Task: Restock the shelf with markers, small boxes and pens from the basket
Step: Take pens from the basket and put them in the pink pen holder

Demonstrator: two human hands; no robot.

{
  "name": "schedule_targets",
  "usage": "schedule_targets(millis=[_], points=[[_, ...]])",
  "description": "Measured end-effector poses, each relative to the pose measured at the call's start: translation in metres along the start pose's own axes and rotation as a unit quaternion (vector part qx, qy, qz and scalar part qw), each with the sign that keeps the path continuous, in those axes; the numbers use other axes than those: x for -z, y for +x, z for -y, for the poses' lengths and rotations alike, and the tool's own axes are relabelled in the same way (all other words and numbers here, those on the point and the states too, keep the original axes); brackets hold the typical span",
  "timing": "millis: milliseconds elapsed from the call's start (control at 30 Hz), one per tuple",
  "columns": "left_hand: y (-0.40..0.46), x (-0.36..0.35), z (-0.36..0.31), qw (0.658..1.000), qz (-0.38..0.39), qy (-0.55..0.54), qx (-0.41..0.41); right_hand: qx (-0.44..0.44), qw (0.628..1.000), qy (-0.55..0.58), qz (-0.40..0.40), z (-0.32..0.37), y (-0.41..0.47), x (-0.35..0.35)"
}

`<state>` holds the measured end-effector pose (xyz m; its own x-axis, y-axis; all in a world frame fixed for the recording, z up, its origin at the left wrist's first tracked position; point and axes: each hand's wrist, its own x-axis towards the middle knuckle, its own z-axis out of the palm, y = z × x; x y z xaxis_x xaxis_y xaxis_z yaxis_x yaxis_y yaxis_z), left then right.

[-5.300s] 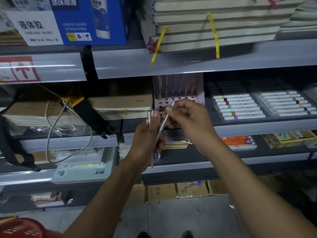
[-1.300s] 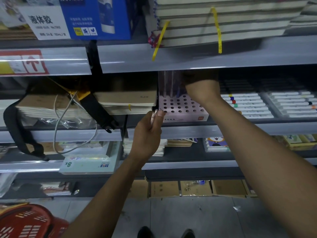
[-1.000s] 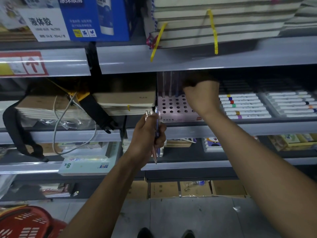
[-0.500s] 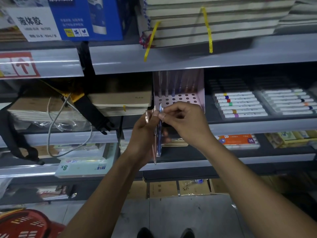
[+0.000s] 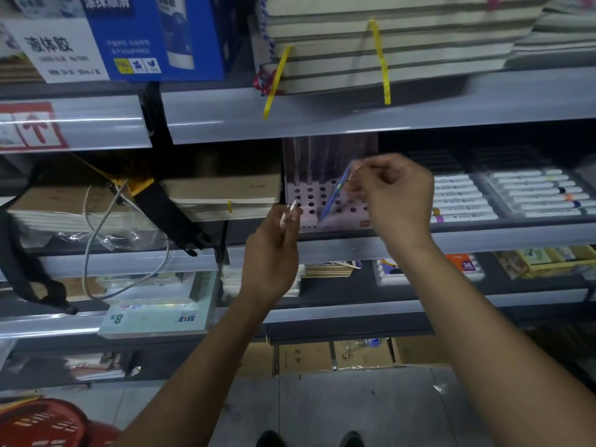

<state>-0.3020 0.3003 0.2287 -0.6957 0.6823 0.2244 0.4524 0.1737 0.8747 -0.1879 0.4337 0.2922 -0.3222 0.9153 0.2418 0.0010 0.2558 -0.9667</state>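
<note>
Having lifted away from our left hand (image 5: 274, 250), which is gripping the remaining pens (image 5: 288, 215), our right hand (image 5: 392, 195) is pinching a blue pen (image 5: 335, 193), tilted over the perforated holder (image 5: 322, 201), where it is risking missing a hole.

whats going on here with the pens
A person is restocking pens at a store shelf. The right hand pinches a blue pen, tilted, tip down over the pink holed pen holder. The left hand grips at least one more pen below. A red basket sits on the floor.
</note>
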Motion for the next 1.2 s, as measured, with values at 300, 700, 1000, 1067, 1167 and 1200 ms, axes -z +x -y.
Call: schedule_targets(millis=[300, 700, 1000, 1067, 1167, 1200], points=[[-0.007, 0.002, 0.001, 0.995, 0.031, 0.091, -0.014, 0.040, 0.989, -0.121, -0.080, 0.008, 0.030, -0.001], [-0.002, 0.004, 0.002, 0.998, 0.039, 0.055, 0.013, 0.036, 0.963, -0.265, 0.033, -0.005, 0.051, -0.019], [-0.002, 0.008, -0.011, 0.929, 0.117, -0.309, 0.169, 0.094, 0.954, -0.283, 0.022, -0.012, 0.046, -0.016], [-0.003, 0.009, -0.016, 0.919, 0.124, -0.338, 0.164, 0.103, 0.951, -0.291, -0.008, -0.012, 0.035, -0.013], [-0.002, 0.008, -0.022, 0.904, 0.134, -0.372, 0.162, 0.101, 0.965, -0.240, 0.013, -0.018, 0.016, -0.011], [-0.002, 0.008, -0.023, 0.898, 0.139, -0.384, 0.166, 0.087, 0.975, -0.196, 0.052, -0.019, 0.009, -0.010]])
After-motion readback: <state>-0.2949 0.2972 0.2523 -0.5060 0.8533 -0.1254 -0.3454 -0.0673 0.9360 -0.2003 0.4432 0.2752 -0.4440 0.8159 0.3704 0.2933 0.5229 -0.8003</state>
